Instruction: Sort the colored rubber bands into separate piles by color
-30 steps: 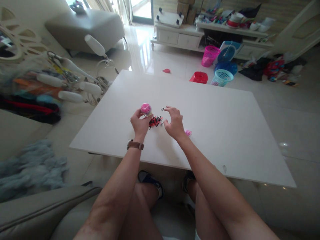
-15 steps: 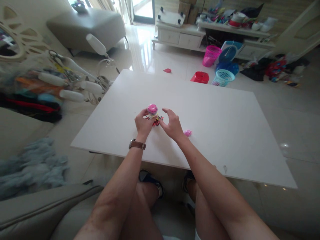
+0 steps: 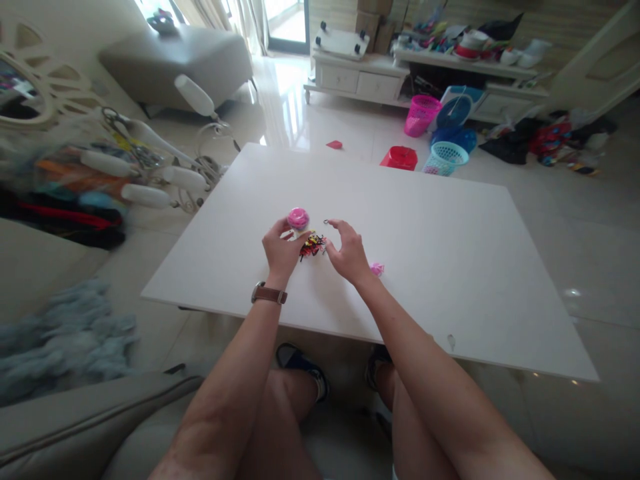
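My left hand point(image 3: 280, 251), with a brown watch on its wrist, is closed round a small clear jar with a pink top point(image 3: 298, 219), held just above the white table point(image 3: 450, 253). A little heap of red, black and yellow bands point(image 3: 313, 245) lies between my hands. My right hand point(image 3: 346, 252) hovers right of the heap with its fingers curled and apart, touching its edge. One single dark band point(image 3: 326, 221) lies just beyond my right fingertips. A small pink piece point(image 3: 377, 269) rests on the table by my right wrist.
A drying rack with clothes point(image 3: 125, 167) stands left of the table. Pink point(image 3: 421, 113), red point(image 3: 399, 158) and blue point(image 3: 445, 157) baskets sit on the floor beyond the far edge. A grey fluffy cloth point(image 3: 65, 333) lies on the sofa at the lower left.
The jar in my left hand swung right toward my right hand, then back left. My right hand came down to the heap's edge and stayed there.
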A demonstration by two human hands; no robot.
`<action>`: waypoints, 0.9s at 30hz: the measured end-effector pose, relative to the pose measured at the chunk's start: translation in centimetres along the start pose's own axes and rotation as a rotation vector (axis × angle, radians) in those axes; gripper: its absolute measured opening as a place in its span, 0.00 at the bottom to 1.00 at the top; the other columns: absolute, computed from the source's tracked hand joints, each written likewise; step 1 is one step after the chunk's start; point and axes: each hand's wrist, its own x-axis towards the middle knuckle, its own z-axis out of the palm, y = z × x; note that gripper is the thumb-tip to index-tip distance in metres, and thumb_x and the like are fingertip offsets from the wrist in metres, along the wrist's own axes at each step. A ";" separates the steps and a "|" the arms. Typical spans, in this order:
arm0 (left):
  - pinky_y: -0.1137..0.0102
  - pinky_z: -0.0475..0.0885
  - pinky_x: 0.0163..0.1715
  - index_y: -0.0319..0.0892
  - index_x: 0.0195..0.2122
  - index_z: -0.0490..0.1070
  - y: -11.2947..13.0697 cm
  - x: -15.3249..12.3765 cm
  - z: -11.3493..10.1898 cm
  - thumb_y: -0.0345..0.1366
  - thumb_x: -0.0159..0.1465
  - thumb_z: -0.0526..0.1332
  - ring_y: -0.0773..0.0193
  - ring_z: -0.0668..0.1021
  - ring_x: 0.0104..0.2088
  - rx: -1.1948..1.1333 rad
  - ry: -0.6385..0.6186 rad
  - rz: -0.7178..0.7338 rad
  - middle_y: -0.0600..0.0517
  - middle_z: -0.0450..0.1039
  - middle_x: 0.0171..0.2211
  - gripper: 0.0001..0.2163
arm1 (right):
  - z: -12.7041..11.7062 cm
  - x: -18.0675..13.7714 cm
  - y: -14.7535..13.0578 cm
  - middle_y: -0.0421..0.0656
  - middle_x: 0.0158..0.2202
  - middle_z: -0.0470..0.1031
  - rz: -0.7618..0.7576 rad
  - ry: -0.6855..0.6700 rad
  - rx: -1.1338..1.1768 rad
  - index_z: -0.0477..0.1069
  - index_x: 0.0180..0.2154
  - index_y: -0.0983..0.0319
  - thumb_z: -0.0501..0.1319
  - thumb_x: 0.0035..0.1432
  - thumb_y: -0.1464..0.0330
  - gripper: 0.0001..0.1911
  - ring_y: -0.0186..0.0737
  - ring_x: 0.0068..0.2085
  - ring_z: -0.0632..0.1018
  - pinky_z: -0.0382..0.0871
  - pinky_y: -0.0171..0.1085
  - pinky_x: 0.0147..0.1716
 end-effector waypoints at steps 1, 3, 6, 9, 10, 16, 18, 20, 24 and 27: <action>0.62 0.80 0.43 0.41 0.41 0.78 0.0 0.0 0.0 0.35 0.48 0.75 0.57 0.82 0.42 0.003 0.003 0.003 0.48 0.82 0.40 0.18 | 0.0 0.0 -0.1 0.51 0.55 0.76 0.000 -0.001 -0.002 0.68 0.57 0.59 0.57 0.60 0.70 0.22 0.52 0.56 0.75 0.66 0.51 0.59; 0.62 0.80 0.42 0.41 0.41 0.78 -0.2 0.1 0.0 0.34 0.48 0.74 0.57 0.82 0.42 0.002 0.014 -0.006 0.47 0.82 0.40 0.18 | -0.1 0.0 -0.1 0.51 0.55 0.76 0.002 0.000 -0.006 0.68 0.56 0.59 0.57 0.60 0.70 0.22 0.52 0.56 0.75 0.66 0.52 0.59; 0.62 0.80 0.43 0.40 0.41 0.79 -0.3 0.1 0.0 0.33 0.49 0.74 0.56 0.83 0.42 -0.027 0.013 0.007 0.47 0.82 0.40 0.17 | -0.1 0.0 0.1 0.52 0.55 0.76 0.006 -0.001 -0.007 0.68 0.56 0.60 0.57 0.60 0.70 0.22 0.53 0.55 0.75 0.67 0.52 0.58; 0.62 0.80 0.44 0.40 0.41 0.78 -0.4 0.1 0.0 0.34 0.50 0.74 0.57 0.83 0.42 -0.015 0.038 0.010 0.47 0.82 0.40 0.17 | -0.1 0.0 0.3 0.51 0.54 0.76 0.004 -0.011 -0.012 0.68 0.57 0.60 0.57 0.60 0.70 0.23 0.53 0.55 0.75 0.67 0.52 0.57; 0.62 0.81 0.44 0.40 0.41 0.78 -0.3 0.1 0.0 0.34 0.50 0.73 0.57 0.83 0.42 -0.005 0.039 0.007 0.47 0.82 0.40 0.17 | -0.1 0.0 0.3 0.51 0.55 0.76 0.004 -0.013 -0.017 0.68 0.57 0.60 0.57 0.60 0.70 0.23 0.52 0.55 0.75 0.68 0.52 0.57; 0.61 0.81 0.43 0.41 0.40 0.78 -0.2 -0.1 0.2 0.35 0.49 0.74 0.56 0.83 0.40 0.038 0.045 -0.011 0.47 0.82 0.38 0.17 | -0.1 -0.2 -0.1 0.51 0.54 0.76 0.003 -0.024 -0.014 0.69 0.56 0.60 0.57 0.60 0.70 0.21 0.52 0.55 0.75 0.68 0.53 0.57; 0.61 0.80 0.44 0.42 0.40 0.78 0.0 -0.3 0.3 0.35 0.48 0.74 0.57 0.83 0.40 0.058 0.025 0.012 0.49 0.82 0.37 0.17 | 0.1 -0.2 -0.4 0.51 0.54 0.76 -0.002 -0.020 0.043 0.70 0.55 0.60 0.60 0.61 0.69 0.20 0.52 0.55 0.76 0.69 0.52 0.57; 0.61 0.79 0.46 0.43 0.39 0.78 0.1 -0.5 0.5 0.34 0.48 0.74 0.58 0.83 0.40 0.077 -0.017 0.067 0.51 0.82 0.36 0.16 | 0.4 -0.1 -0.7 0.51 0.54 0.77 -0.009 -0.029 0.164 0.69 0.55 0.60 0.63 0.60 0.65 0.21 0.51 0.54 0.77 0.71 0.50 0.55; 0.62 0.78 0.45 0.45 0.37 0.79 0.1 -1.1 1.1 0.30 0.49 0.71 0.59 0.82 0.37 0.147 -0.081 0.124 0.54 0.82 0.33 0.13 | 1.2 0.1 -1.0 0.48 0.52 0.78 0.070 0.002 0.405 0.68 0.54 0.58 0.67 0.58 0.59 0.24 0.46 0.51 0.79 0.76 0.45 0.50; 0.62 0.78 0.43 0.47 0.36 0.79 -0.1 -1.4 1.5 0.25 0.49 0.67 0.58 0.81 0.36 0.239 -0.107 0.142 0.54 0.82 0.34 0.14 | 1.5 0.2 -1.0 0.44 0.46 0.80 0.129 0.050 0.443 0.69 0.49 0.57 0.68 0.57 0.58 0.20 0.43 0.46 0.80 0.77 0.43 0.46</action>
